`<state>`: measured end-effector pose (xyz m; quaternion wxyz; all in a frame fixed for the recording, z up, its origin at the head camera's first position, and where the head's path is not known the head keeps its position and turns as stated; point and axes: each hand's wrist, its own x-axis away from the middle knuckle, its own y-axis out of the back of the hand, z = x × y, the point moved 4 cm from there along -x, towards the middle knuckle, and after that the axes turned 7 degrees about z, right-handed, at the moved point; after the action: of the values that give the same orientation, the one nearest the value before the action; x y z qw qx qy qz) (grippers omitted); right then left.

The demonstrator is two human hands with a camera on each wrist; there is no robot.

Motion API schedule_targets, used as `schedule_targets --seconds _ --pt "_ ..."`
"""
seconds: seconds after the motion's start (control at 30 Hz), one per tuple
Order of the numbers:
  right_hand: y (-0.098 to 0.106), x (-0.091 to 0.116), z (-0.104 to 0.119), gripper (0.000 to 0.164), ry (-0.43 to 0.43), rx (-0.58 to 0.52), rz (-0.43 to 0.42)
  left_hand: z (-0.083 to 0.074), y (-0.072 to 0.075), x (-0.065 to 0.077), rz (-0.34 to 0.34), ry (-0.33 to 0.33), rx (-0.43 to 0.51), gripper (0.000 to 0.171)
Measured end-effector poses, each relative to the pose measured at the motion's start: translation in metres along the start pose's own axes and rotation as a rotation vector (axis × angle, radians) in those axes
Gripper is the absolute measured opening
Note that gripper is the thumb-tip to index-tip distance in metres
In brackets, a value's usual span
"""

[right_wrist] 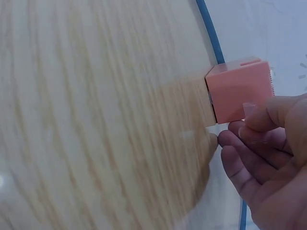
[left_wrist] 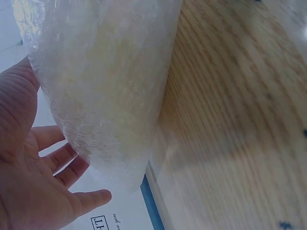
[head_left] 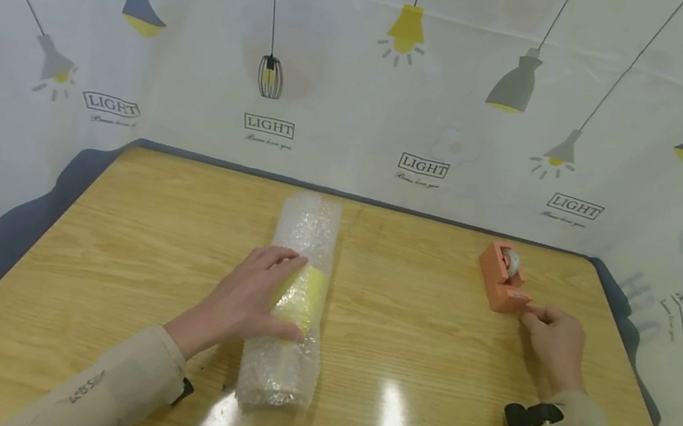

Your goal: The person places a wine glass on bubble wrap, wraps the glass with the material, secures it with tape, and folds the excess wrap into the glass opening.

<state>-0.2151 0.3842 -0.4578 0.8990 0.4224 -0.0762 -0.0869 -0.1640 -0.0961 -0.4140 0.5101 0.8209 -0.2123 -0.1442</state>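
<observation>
A long bubble-wrapped package (head_left: 278, 377) lies lengthwise on the table, with something yellow showing through its middle. My left hand (head_left: 247, 295) rests on its left side, thumb and fingers spread along the wrap. In the left wrist view the bubble wrap (left_wrist: 110, 86) fills much of the picture, beside the fairly straight fingers (left_wrist: 72, 170). At the right stands an orange tape dispenser (head_left: 497, 282) with a roll of clear tape (head_left: 512, 262). My right hand (head_left: 554, 346) is at its front end, thumb and index finger pinching a short piece of clear tape (right_wrist: 249, 109) close against the dispenser.
The wooden table (head_left: 176, 214) has a dark blue border (head_left: 383, 207) along its far edge. Behind it and at both sides hangs a pale curtain (head_left: 345, 38) printed with lamps. Black straps (head_left: 532, 416) sit at the wrists.
</observation>
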Motion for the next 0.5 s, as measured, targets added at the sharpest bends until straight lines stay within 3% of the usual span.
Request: schedule_targets --seconds 0.5 --pt "0.0025 0.0067 -0.0008 0.025 -0.039 -0.008 0.101 -0.0004 0.0011 0.0007 -0.004 -0.005 -0.006 0.115"
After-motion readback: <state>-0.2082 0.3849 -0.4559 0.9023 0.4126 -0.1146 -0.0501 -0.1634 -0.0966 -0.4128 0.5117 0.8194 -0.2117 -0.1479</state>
